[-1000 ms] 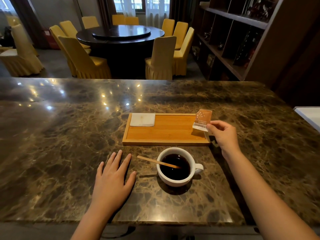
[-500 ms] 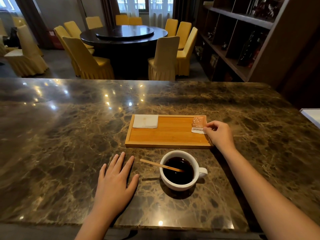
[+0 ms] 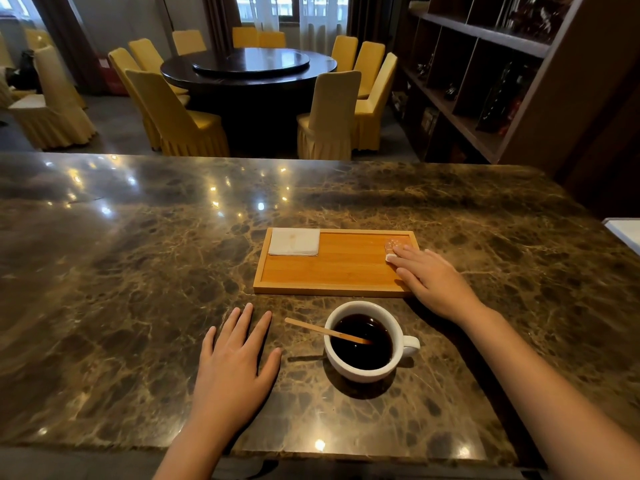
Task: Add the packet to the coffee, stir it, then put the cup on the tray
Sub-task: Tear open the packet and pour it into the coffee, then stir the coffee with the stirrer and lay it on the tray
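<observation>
A white cup of dark coffee stands on the marble counter, handle to the right. A wooden stir stick leans in it, pointing left. Behind it lies a wooden tray. An orange packet lies flat in the tray's far right corner. My right hand rests over that corner with its fingers flat, fingertips on the packet and partly covering it. My left hand lies palm down on the counter, left of the cup, fingers apart and holding nothing.
A folded white napkin lies in the tray's far left corner. The counter's near edge runs just below my wrists. A white surface shows at the right edge. Beyond the counter stand a round table, yellow chairs and dark shelves.
My right hand lowered the packet from above the tray's right end onto the tray and flattened over it. My left hand, the cup and the stick stayed put.
</observation>
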Available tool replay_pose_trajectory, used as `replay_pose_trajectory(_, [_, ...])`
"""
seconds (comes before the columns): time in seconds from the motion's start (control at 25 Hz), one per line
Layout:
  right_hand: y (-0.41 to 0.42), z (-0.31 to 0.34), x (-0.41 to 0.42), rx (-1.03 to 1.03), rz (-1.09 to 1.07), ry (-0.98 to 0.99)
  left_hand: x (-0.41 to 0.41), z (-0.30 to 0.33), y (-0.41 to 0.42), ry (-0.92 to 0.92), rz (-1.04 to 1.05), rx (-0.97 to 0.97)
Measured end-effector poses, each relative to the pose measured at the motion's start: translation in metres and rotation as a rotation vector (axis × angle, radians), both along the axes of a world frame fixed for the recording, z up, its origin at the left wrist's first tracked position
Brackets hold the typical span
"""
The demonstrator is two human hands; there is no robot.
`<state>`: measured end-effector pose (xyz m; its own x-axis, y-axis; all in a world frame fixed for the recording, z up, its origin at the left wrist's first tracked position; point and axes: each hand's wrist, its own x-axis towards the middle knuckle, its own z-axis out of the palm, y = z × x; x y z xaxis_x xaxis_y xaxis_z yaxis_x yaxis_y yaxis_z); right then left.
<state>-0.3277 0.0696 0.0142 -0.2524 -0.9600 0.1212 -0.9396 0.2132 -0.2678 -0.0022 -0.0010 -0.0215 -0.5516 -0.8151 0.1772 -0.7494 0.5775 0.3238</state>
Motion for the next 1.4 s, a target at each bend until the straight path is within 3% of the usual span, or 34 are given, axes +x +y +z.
replay_pose_trajectory(0.4, [-0.005, 0.021, 0.011, -0.101, -0.005, -0.065, 0.000, 0.001, 0.000, -0.007, -0.006, 0.007])
replay_pose_trajectory(0.68, [0.012, 0.091, 0.107, -0.091, 0.259, -0.123, 0.001, 0.000, 0.000, -0.001, -0.019, -0.001])
replay_pose_trajectory(0.8, [0.010, 0.092, 0.141, 0.003, 0.355, -0.045, 0.001, -0.001, -0.001, -0.014, -0.023, -0.016])
replay_pose_trajectory(1.0, [0.001, 0.070, 0.164, -0.010, 0.415, 0.128, 0.001, -0.002, 0.000, -0.009, -0.018, -0.025])
replay_pose_trajectory(1.16, [0.007, 0.073, 0.156, -0.045, 0.336, -0.061, 0.001, -0.003, 0.000, -0.008, -0.014, -0.025])
replay_pose_trajectory(1.4, [0.038, 0.088, 0.110, -0.232, 0.036, -0.425, 0.002, -0.004, -0.002, -0.030, -0.015, -0.019])
